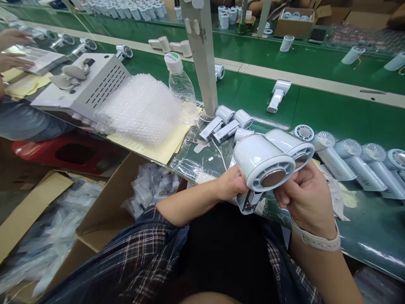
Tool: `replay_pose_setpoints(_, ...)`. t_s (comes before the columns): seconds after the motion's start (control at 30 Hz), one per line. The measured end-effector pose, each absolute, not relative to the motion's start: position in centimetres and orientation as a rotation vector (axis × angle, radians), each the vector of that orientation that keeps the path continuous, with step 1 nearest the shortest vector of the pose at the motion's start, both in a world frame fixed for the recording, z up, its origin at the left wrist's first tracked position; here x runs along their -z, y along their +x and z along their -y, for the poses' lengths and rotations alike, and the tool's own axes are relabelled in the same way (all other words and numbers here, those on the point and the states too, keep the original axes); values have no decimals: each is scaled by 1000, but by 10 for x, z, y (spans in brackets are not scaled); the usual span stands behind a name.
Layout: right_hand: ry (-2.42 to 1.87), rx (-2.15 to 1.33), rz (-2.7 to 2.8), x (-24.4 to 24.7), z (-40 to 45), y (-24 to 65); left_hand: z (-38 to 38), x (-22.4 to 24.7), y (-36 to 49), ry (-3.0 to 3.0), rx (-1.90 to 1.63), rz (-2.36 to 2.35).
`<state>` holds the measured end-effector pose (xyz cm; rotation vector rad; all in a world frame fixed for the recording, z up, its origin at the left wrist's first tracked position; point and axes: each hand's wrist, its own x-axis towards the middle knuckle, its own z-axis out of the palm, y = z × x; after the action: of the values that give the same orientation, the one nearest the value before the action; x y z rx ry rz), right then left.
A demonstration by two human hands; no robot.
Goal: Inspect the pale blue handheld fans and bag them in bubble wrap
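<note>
Above the bench edge, my left hand (233, 184) is closed round a light-blue handheld fan (256, 158) whose round grille and bronze-coloured centre face me. Below its head an open handle end with dark parts shows, though I cannot tell which fan it belongs to. My right hand (308, 196), with a pale wristband, grips a second handheld fan (289, 141) just behind the first. The two fan heads overlap in view, and most of the handles are hidden. Beyond them lie several more fans with open-looking handles (223, 130).
A row of finished-looking fans (363, 169) lines the right side. Left of the post (204, 63) stand a clear bottle (183, 90), bubble wrap sheets (142, 109) and a vented metal box (104, 82). Beside my lap is a carton (101, 202) with bagged parts. A co-worker's hands (14, 55) are far left.
</note>
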<state>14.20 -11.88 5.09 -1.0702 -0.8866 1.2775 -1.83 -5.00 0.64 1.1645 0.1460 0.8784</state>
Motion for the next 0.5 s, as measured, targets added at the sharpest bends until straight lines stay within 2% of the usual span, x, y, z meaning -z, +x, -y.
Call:
replay_pose_setpoints(0.3,-1062,-1255,926,-49,122,141,57,10,-18,1138,-912,-297)
replay_pose_setpoints(0.5,-1105,-1209,960,-51,124,140,54,13,-17,1180,-930,-165)
